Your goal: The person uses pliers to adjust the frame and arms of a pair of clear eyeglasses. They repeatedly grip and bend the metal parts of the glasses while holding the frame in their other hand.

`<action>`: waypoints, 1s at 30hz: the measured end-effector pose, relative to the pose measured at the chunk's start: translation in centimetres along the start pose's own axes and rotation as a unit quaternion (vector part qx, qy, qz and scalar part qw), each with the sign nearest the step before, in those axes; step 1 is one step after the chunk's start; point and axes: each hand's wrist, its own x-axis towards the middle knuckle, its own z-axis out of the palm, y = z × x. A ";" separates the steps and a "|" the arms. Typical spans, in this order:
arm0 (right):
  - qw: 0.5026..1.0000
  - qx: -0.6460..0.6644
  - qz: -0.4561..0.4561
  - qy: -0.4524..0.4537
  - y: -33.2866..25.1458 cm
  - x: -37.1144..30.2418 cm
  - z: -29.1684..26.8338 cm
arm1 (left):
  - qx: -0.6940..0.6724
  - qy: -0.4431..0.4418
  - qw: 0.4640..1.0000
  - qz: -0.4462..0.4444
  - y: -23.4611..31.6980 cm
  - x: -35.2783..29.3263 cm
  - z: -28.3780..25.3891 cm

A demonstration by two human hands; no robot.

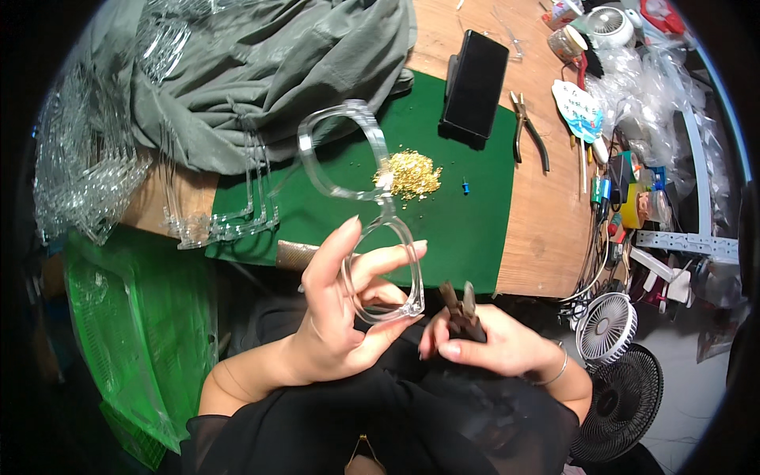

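Note:
My left hand (332,313) is closed on a transparent eyeglass frame (386,207), held upright over the near edge of a green mat (467,241). Thumb and fingers grip its lower rim; the other rim rises above the hand. In my right hand (503,340) is a pair of pliers (467,317), jaws pointing up, close beside the lower rim but apart from it. Behind the frame, a heap of small gold-coloured metal parts (413,176) lies on the mat. A tiny blue-handled piece (465,188) sits to its right.
More transparent frames (229,226) stand at the left, beside a grey cloth (261,87). A black phone (476,87) leans at the mat's far edge, near other pliers (522,131). Right of the table are fans (606,328) and cables. A green crate (142,317) stands lower left.

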 end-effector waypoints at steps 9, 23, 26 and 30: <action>0.979 0.175 0.023 -0.104 1.5 0.7 2.2 | 0.179 -0.026 0.982 0.061 -0.2 -0.1 0.9; 0.885 0.424 0.073 -0.178 2.2 2.0 3.3 | 0.215 0.074 0.964 0.141 -1.3 -0.9 0.4; 0.873 0.449 0.064 -0.180 2.3 2.1 3.5 | 0.200 0.067 0.969 0.126 -1.3 -0.9 0.3; 0.861 0.476 0.062 -0.170 2.4 2.4 3.8 | 0.186 0.066 0.973 0.117 -1.5 -0.8 0.1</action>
